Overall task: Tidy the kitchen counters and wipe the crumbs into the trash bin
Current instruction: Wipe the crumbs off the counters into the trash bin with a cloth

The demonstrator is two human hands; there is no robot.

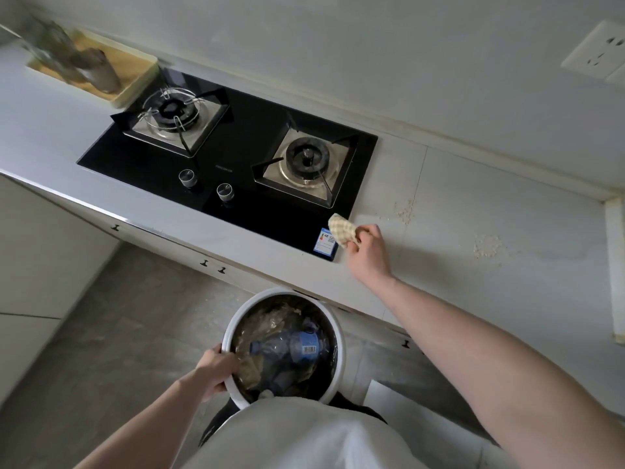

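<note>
Kitchen tabletop unswept: right hand grips a checked cloth short of crumbs; left hand holds the trash bin.

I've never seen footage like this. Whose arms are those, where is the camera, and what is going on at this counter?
There is no machine here: a person wears a wide-angle camera on the head, looking down at their own arms. The right hand pinches a checked cloth over the counter, beside a black gas stove. Two patches of crumbs lie to the right of the cloth, not yet wiped. The left hand grips the rim of a white trash bin, held below the counter's edge; a plastic bottle lies inside. A blurred tray sits far left.
</note>
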